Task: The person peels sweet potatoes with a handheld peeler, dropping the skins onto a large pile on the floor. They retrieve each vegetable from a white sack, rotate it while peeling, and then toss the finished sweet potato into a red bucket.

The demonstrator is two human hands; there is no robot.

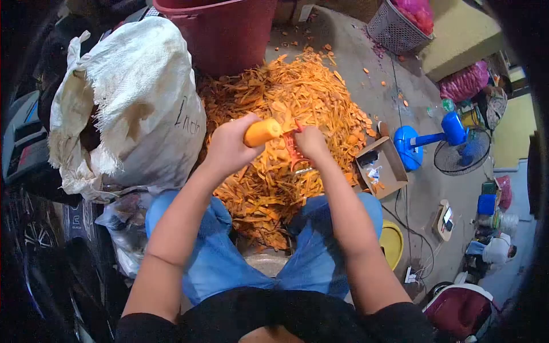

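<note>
In my left hand (pixel 233 143), closed round its near part, is a thick orange carrot (pixel 263 132), its blunt cut end pointing right. My right hand (pixel 311 143) grips a red-framed peeler (pixel 295 153) just right of the carrot. The peeler and the carrot's end are close together; whether the blade touches cannot be made out. Both hands are above a large heap of orange carrot peelings (pixel 320 91), which spreads over the floor and between my knees.
A white woven sack (pixel 148 74) stands at left, a dark red tub (pixel 234 34) behind the heap. To the right are a cardboard box (pixel 392 166), a blue fan (pixel 426 139), a yellow lid (pixel 391 243) and cables. A grey basket (pixel 394 28) stands far back; another person (pixel 496 250) sits far right.
</note>
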